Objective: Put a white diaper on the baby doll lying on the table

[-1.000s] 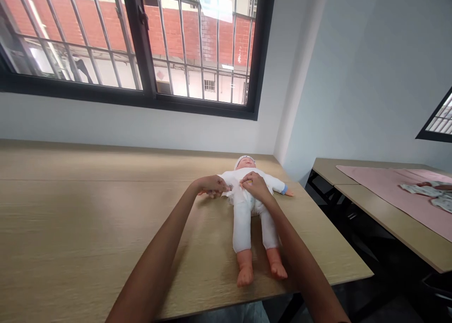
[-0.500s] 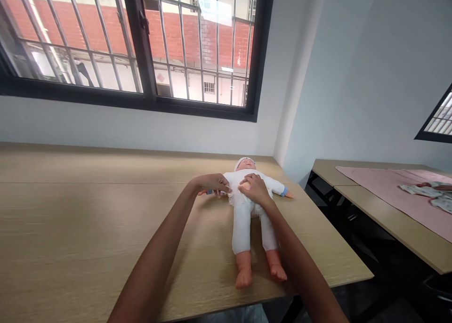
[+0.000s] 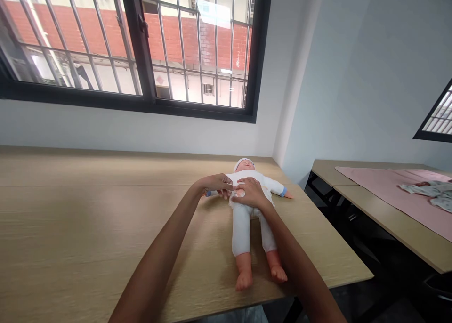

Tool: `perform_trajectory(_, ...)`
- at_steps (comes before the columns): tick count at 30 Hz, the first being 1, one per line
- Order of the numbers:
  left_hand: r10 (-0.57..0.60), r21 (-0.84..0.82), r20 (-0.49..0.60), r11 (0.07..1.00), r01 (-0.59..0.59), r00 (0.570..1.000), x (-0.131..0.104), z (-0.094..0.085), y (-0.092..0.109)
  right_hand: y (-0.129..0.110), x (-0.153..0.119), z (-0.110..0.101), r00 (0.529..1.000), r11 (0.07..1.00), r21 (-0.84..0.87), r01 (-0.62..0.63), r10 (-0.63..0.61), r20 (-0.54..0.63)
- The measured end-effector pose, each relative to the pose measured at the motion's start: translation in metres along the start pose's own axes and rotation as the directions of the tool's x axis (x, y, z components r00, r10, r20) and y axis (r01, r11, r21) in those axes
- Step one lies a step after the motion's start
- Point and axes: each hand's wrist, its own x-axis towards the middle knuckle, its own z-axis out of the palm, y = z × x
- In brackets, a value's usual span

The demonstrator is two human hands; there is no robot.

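**Doll (image 3: pixel 241 236) lying face up on the tabletop (image 3: pixel 88 243)**

We're seeing the doll resting near the tabletop's right end, feet pointing our way, arms stretching out sideways. White diaper (image 3: pixel 270 198) is bunching around its waist. Our right hand (image 3: pixel 251 192) is spreading over the doll's belly, grip released, fingers extending. Our left hand (image 3: pixel 221 184) is curling beside it at the waist; we can't tell whether that grip is pinching anything. Farther right, a second tabletop (image 3: pixel 374 207) is carrying a pink cloth (image 3: pixel 374 179) with patterned fabric (image 3: pixel 418 189) lying on it. Barred window (image 3: pixel 199 50) is facing us behind.
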Motion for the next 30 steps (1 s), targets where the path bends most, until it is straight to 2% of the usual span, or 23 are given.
perform_trajectory(4, 0.073, -0.099, -0.026, 0.992, -0.075, 0.997, 0.012, 0.017, 0.002, 0.0, 0.003, 0.005, 0.999, 1.0, 0.004, -0.003, 0.003, -0.035)
perform_trajectory(7, 0.109, -0.081, -0.042, 0.99, -0.112, 0.993, 0.021, 0.025, 0.001, 0.001, 0.004, 0.008, 0.998, 0.999, 0.029, -0.022, 0.024, -0.056)
perform_trajectory(10, 0.136, -0.028, -0.025, 0.99, -0.136, 0.99, 0.022, 0.027, 0.001, 0.002, 0.002, 0.004, 0.995, 0.983, 0.176, -0.049, 0.062, -0.072)
perform_trajectory(12, 0.148, 0.007, -0.025, 0.989, -0.148, 0.989, 0.021, 0.029, 0.003, 0.006, -0.003, -0.004, 0.997, 0.932, 0.359, -0.054, 0.071, -0.033)
perform_trajectory(14, 0.146, 0.052, -0.074, 0.988, -0.143, 0.987, 0.02, 0.032, 0.006, 0.014, -0.007, -0.014, 0.999, 0.83, 0.557, -0.03, 0.048, -0.019)
perform_trajectory(16, 0.143, 0.086, -0.13, 0.987, -0.133, 0.981, 0.021, 0.035, 0.01, 0.027, -0.011, -0.023, 0.993, 0.724, 0.689, 0.031, 0.059, -0.106)
perform_trajectory(18, 0.144, 0.103, -0.132, 0.986, -0.131, 0.981, 0.021, 0.038, 0.013, 0.045, -0.013, -0.027, 0.952, 0.665, 0.743, 0.078, 0.173, -0.255)
perform_trajectory(21, 0.138, 0.133, -0.138, 0.984, -0.119, 0.981, 0.022, 0.041, 0.015, 0.075, -0.018, -0.022, 0.811, 0.645, 0.761, 0.064, 0.411, -0.417)
perform_trajectory(24, 0.114, 0.173, -0.217, 0.982, -0.076, 0.97, 0.026, 0.045, 0.013, 0.1, -0.027, -0.011, 0.686, 0.667, 0.745, 0.0, 0.542, -0.485)
perform_trajectory(27, 0.167, 0.251, -0.303, 0.964, -0.091, 0.938, 0.034, 0.05, 0.008, 0.114, -0.035, 0.001, 0.636, 0.693, 0.717, -0.07, 0.585, -0.504)
perform_trajectory(30, 0.221, 0.342, -0.39, 0.936, -0.083, 0.894, 0.04, 0.057, 0.004, 0.121, -0.038, 0.015, 0.634, 0.685, 0.718, -0.125, 0.611, -0.473)
